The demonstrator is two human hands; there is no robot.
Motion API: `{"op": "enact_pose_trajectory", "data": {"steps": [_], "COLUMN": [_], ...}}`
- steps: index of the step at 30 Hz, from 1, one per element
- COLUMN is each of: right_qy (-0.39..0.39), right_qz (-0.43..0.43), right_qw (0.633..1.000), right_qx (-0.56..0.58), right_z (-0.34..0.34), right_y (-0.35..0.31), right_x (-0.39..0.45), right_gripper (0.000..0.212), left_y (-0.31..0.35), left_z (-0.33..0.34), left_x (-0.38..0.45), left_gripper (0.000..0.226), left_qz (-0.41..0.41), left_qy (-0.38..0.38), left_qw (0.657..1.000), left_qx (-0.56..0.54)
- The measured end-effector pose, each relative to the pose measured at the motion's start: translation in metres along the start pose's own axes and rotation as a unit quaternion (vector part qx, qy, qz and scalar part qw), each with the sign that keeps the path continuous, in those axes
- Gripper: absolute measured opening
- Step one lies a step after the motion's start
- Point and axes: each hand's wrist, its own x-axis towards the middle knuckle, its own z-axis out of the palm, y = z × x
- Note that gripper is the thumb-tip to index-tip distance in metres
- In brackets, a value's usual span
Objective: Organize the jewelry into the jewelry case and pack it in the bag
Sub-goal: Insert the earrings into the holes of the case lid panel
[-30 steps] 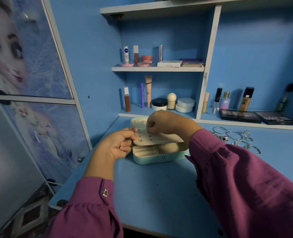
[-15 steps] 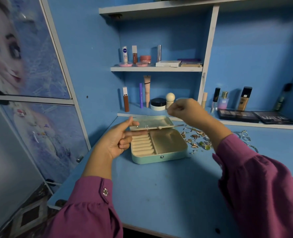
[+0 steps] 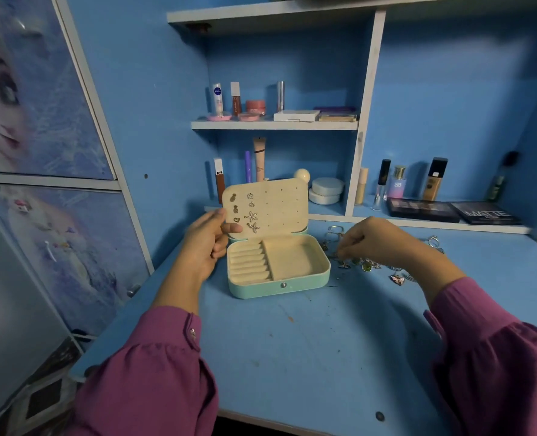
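Seven studs (image 3: 250, 212): pinned on the earring panel (image 3: 268, 206), held upright by the left hand (image 3: 206, 240), thumb pinching its edge.
One jewelry case (image 3: 278, 267): open on the desk (image 3: 308, 341); ring rolls and tray unfilled.
Loose jewelry (image 3: 369, 265): scattered just right of the case; count uncertain.
Right hand (image 3: 375, 242): fingers curled over the pile; grasp cannot be told.
Advice: one piece lifted singly; panel kept steady.

Blue surface (image 3: 292, 357), scuffed and speckled, backed by blue walls (image 3: 449, 105). White-edged shelves (image 3: 275, 124) above, lined with cosmetics: tubes, jars, flat boxes. Lower ledge (image 3: 433, 223) at right carrying bottles and dark palettes (image 3: 422, 209). To the left, cabinet doors (image 3: 40, 121) printed with an icy cartoon figure, framed in white. Dim, cool light throughout.
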Motion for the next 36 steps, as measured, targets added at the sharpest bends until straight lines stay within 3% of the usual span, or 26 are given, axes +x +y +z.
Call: {"op": "enact_pose_trajectory", "data": {"steps": [14, 27, 31, 36], "right_qy": [0.027, 0.040, 0.083, 0.110], "right_qz": [0.014, 0.008, 0.023, 0.025], "right_qw": [0.980, 0.971, 0.985, 0.988], "right_qx": [-0.196, -0.237, -0.149, 0.109], "right_z": [0.011, 0.016, 0.017, 0.013], "right_y": [-0.007, -0.016, -0.016, -0.022], "right_x": [-0.002, -0.006, -0.007, -0.012], "right_gripper": [0.014, 0.014, 0.007, 0.010], "left_y": [-0.009, -0.008, -0.010, -0.011], "left_z": [-0.003, -0.001, -0.002, -0.002], "left_x": [0.007, 0.006, 0.008, 0.010], "left_gripper": [0.010, 0.009, 0.011, 0.020], "left_qz": [0.008, 0.020, 0.024, 0.023], "left_qy": [0.008, 0.005, 0.020, 0.023], "left_qw": [1.000, 1.000, 0.999, 0.999], "left_qx": [-0.007, -0.010, -0.007, -0.017]}}
